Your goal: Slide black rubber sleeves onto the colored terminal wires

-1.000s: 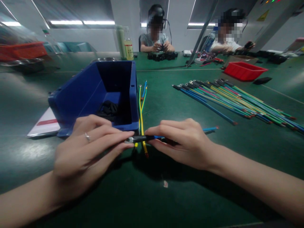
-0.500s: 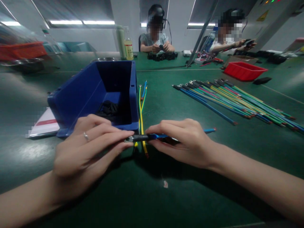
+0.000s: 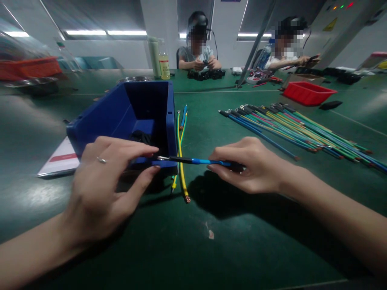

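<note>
My left hand and my right hand hold one blue wire between them, level above the green table. The right hand's fingers are wrapped round the wire's blue length. My left hand pinches the wire's other end, where a black sleeve and a metal tip show. Just behind the left hand stands a blue plastic bin with small black pieces in it. A few yellow, green and blue wires lie on the table beside the bin, under the held wire.
A row of several coloured wires lies fanned out to the right. A red tray sits behind it. A white card lies left of the bin. Two other people sit at the far side of the table, with bottles nearby.
Both hands lifted the wire and drew apart: the right hand slid to the right along the wire, so more blue length shows between them. The view shifted slightly.
</note>
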Demonstrator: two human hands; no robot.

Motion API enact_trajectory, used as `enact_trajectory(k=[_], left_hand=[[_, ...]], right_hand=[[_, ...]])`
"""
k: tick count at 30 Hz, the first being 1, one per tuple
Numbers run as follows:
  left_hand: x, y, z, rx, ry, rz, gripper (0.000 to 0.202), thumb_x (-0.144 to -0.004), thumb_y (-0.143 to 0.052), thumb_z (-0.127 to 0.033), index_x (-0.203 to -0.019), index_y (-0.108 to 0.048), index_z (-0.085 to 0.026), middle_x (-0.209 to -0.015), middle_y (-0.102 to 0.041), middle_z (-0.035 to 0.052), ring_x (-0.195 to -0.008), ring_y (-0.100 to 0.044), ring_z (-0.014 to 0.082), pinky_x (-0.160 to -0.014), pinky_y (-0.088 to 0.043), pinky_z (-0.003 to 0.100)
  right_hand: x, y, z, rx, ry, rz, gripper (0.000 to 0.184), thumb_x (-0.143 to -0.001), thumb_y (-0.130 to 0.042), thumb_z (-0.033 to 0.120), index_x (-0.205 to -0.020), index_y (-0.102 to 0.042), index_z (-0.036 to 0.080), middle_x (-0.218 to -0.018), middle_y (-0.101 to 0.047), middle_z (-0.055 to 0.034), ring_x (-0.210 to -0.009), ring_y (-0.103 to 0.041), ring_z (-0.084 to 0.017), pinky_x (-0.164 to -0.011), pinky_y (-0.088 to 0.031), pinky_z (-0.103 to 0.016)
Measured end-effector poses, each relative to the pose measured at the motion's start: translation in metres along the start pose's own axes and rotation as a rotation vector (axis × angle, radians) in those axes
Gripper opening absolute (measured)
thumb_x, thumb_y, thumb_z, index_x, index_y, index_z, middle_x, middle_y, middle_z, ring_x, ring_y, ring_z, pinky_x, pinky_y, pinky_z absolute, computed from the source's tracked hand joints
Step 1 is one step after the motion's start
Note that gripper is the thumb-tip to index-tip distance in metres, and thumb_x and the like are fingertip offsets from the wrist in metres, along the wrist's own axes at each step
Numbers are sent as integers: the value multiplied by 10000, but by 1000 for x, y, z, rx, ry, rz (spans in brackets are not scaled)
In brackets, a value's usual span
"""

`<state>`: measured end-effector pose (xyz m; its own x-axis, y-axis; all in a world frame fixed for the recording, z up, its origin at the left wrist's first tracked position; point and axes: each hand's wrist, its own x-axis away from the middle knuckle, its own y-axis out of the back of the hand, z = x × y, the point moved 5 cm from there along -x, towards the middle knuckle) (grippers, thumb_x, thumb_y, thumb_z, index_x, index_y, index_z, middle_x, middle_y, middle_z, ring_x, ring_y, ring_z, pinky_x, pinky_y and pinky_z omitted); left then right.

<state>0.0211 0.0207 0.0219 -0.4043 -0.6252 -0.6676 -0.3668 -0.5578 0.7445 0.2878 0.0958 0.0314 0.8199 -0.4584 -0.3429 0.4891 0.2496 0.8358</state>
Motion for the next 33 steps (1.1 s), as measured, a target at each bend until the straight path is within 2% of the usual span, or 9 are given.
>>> enact_trajectory(k=[3, 5, 7, 11, 14, 18, 23, 29, 33], left_hand=[[-6, -2, 9, -62, -6, 19, 310, -1228, -540, -397, -1454, -691, -249, -1425, -825, 108, -1323, -752, 383, -1051, -541, 558], [-9, -8, 14, -91, -8, 78, 454, -1252, -435, -518, -1421, -728, -215, -1434, -839, 149, -1328, -770, 421, -1015, -554, 568], [-11, -14, 18, -119, 14, 156, 646, -1256, -309, -636, -1312, -791, -210, -1326, -881, 158, -1207, -814, 421, -931, -569, 556], [-13, -20, 22, -140, 139, 302, 931, -1192, -100, -812, -1060, -861, -292, -884, -861, 85, -770, -782, 341, -683, -496, 471], [-16, -21, 22, -148, 232, 381, 1091, -1097, 42, -918, -969, -858, -316, -788, -822, 85, -703, -757, 332, -627, -449, 454], [-21, -19, 20, -110, 223, 385, 1107, -1080, 37, -954, -971, -859, -314, -854, -869, 88, -752, -805, 331, -658, -508, 447], [-23, -14, 17, -32, 124, 315, 930, -1168, -113, -871, -970, -832, -316, -807, -867, 45, -689, -807, 289, -596, -483, 409], [-24, -13, 18, -9, 130, 306, 899, -1173, -150, -865, -930, -814, -311, -774, -853, 52, -652, -792, 287, -584, -487, 412], [-23, -15, 18, 8, 136, 337, 897, -1171, -144, -865, -916, -806, -316, -761, -846, 40, -643, -791, 281, -575, -470, 401]], right_hand=[[2, 10, -3, 61, -77, -177, 220, -1063, -612, 308, -849, -648, 271, -614, -530, 56, -536, -427, -117, -574, -330, -299], [2, 16, -4, 84, -136, -242, 256, -1048, -639, 331, -800, -618, 274, -602, -525, 57, -529, -436, -117, -572, -342, -298], [1, 21, -3, 67, -162, -270, 314, -1048, -649, 348, -751, -585, 268, -588, -518, 60, -514, -437, -111, -572, -347, -296], [0, 24, -11, 105, -313, -300, 423, -1068, -640, 352, -675, -517, 259, -572, -465, 58, -524, -409, -115, -605, -331, -315], [0, 18, -26, 273, -576, -191, 435, -1086, -666, 315, -679, -524, 250, -601, -490, 40, -562, -426, -133, -629, -296, -333], [0, 6, -42, 489, -847, 112, 329, -1149, -667, 338, -840, -690, 227, -797, -717, -37, -706, -574, -190, -639, -299, -333], [1, 6, -43, 562, -881, 281, 331, -1203, -589, 437, -1129, -800, 193, -1055, -846, -127, -838, -694, -244, -649, -334, -329], [9, 14, -34, 417, -837, 418, 220, -1111, -691, 355, -1062, -818, 181, -1037, -849, -133, -827, -751, -240, -655, -388, -318], [7, 12, -35, 531, -897, 409, 285, -1176, -569, 307, -1160, -819, 171, -1071, -862, -165, -876, -787, -284, -657, -374, -344]])
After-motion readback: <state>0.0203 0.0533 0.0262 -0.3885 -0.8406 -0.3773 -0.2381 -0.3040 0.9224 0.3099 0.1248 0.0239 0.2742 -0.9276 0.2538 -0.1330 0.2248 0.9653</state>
